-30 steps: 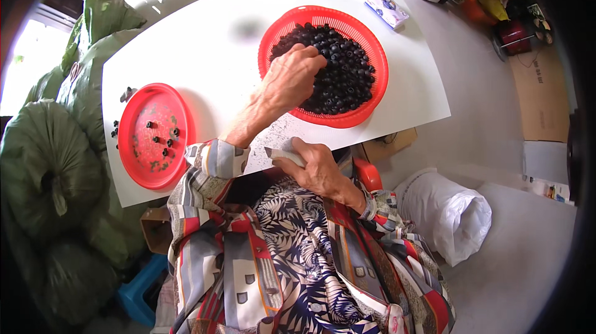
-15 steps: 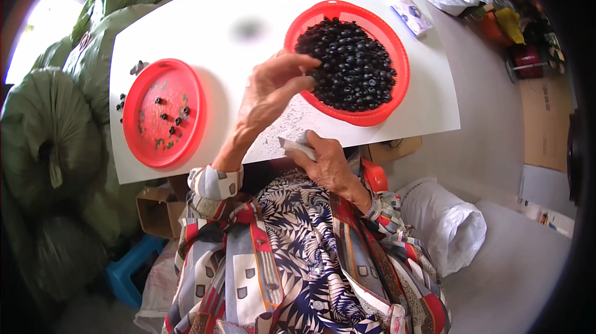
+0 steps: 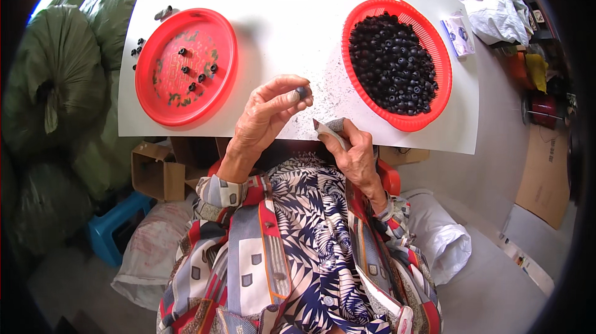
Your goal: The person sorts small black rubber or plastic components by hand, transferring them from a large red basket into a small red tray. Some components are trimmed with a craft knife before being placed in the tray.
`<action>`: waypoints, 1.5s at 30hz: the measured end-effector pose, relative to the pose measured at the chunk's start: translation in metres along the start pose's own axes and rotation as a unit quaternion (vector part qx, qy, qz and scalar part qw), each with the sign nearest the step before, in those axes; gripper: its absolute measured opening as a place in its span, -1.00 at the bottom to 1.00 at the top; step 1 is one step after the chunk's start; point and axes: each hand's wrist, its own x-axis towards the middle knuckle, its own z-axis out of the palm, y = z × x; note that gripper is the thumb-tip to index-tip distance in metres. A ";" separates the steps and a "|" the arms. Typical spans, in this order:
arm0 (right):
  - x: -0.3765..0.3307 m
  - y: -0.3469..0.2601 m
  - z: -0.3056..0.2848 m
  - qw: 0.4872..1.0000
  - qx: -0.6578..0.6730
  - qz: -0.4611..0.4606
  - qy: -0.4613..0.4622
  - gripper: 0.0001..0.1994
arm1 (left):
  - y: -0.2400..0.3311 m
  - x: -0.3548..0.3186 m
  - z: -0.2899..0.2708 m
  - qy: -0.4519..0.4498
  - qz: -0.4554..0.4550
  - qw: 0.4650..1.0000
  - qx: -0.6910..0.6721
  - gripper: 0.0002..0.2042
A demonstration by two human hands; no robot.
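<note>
Bright daylight is spread evenly across the white table [image 3: 298, 17], which is nearly washed out toward the top. Soft shadows are cast beneath hands and rims. Edges are bent and darkened by fisheye vignetting.

Person wears long-sleeved shirt [image 3: 298, 241] w/ navy-white leaf print, red, grey & cream panels.

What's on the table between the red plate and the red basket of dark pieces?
In the head view, the left hand pinching one dark piece sits between the red plate and red basket; otherwise only white tabletop with dark specks.
</note>
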 end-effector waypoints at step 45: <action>0.015 -0.022 -0.002 0.991 -0.054 -0.118 0.037 -0.66 | -0.024 -0.020 -0.009 0.006 -0.005 0.999 -0.049 -0.85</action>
